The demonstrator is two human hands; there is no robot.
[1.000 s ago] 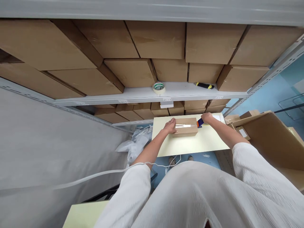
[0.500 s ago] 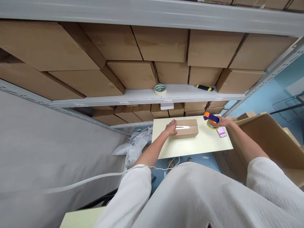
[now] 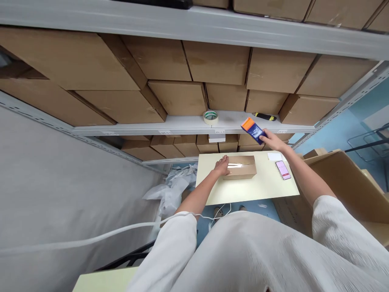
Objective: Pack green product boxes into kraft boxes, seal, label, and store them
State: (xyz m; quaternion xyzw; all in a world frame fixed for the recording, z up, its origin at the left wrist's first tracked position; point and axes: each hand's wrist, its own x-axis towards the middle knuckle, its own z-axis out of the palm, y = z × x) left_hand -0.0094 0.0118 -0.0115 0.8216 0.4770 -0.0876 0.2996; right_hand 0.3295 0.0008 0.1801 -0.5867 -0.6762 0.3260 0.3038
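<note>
A small cardboard box (image 3: pixel 245 172) lies on the pale yellow table (image 3: pixel 237 192), with a shiny strip of clear tape along its top. My left hand (image 3: pixel 222 165) holds the box at its left end, fingers over the top and thumb toward the near side. In my right hand (image 3: pixel 270 140) is a blue and orange tape dispenser (image 3: pixel 255 130), raised above the table's far edge near the shelf. Its tape roll is hidden from this angle. A phone (image 3: pixel 283 170) with a lit screen lies on the table below my right forearm, beside a small white paper (image 3: pixel 274 156).
Metal shelving (image 3: pixel 182 130) full of cardboard boxes stands across the table. On its ledge are a tape roll (image 3: pixel 210 117) and a black and yellow utility knife (image 3: pixel 265 116). A large open carton (image 3: pixel 349 182) is at right; plastic bags (image 3: pixel 173 194) lie left. A white cable (image 3: pixel 121 229) crosses my left arm.
My right hand has lifted the tape dispenser up and to the left, away from the phone, and turned it. My left hand stays on the box. The view has shifted slightly.
</note>
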